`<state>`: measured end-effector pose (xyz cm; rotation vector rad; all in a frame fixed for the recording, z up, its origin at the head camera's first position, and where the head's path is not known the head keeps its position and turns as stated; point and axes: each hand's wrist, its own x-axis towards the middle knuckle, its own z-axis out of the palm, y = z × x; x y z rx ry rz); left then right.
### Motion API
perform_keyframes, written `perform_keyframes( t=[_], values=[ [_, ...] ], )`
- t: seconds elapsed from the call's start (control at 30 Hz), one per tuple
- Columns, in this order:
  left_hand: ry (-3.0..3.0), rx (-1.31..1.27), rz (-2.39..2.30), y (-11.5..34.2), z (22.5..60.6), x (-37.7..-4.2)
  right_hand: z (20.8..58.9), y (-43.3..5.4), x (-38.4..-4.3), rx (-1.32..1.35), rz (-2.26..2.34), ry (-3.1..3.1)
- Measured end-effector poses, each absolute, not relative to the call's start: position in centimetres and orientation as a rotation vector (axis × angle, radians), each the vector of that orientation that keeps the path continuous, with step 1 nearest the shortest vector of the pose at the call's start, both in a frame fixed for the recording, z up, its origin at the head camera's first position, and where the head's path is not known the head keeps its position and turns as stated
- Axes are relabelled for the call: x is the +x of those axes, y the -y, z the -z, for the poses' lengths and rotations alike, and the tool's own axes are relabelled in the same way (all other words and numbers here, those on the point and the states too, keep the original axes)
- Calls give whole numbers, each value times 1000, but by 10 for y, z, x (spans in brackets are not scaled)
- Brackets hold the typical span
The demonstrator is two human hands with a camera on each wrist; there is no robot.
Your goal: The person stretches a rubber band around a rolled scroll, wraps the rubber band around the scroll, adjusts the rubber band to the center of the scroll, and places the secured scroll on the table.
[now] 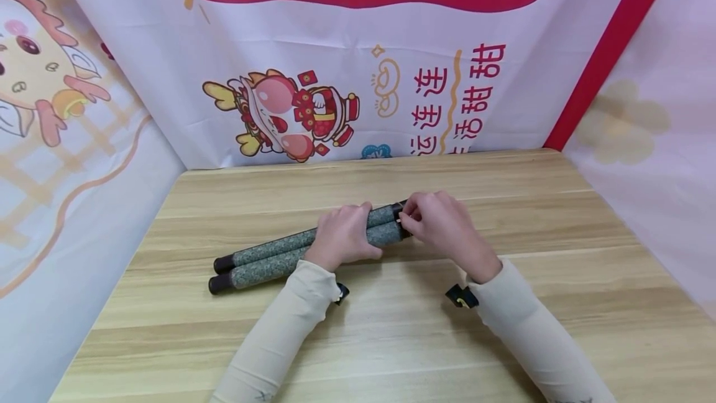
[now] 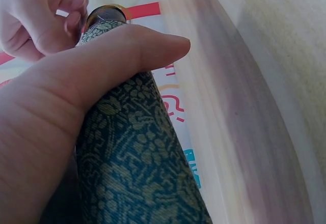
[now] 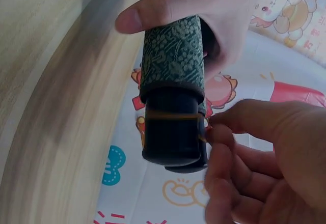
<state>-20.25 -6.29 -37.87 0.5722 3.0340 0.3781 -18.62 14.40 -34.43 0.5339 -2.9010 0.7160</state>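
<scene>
Two long rolls (image 1: 268, 266) covered in green brocade lie side by side, slanting across the table, with dark end knobs (image 3: 172, 137) at their tips. My left hand (image 1: 342, 236) grips both rolls near their right end, its thumb (image 2: 153, 50) lying over the nearer one. At that end my right hand (image 1: 439, 222) pinches a thin yellow-orange band (image 3: 172, 116) that passes around the dark knobs. In the right wrist view the band runs from the fingertips across the front knob. The left hand's other fingers are mostly hidden behind the rolls.
The wood-grain table (image 1: 391, 341) has a printed cloth wall (image 1: 335, 36) along its far edge. Further printed cloths hang at the left (image 1: 67, 160) and right (image 1: 637, 111). A small black piece (image 1: 463, 296) sits at the right cuff.
</scene>
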Motion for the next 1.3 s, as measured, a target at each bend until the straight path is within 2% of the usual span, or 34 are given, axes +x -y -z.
perform_keyframes(
  t=[0.67, 0.97, 1.3],
  values=[
    [-3023, 609, -328, 56, 382, -197, 348, -145, -190, 523, -591, 2915],
    [-3027, 715, -243, 43, 383, -187, 345, -149, -188, 521, -540, 2946],
    [-3022, 733, -242, 41, 385, -185, 341, -141, -178, 705, -452, 2984]
  ],
)
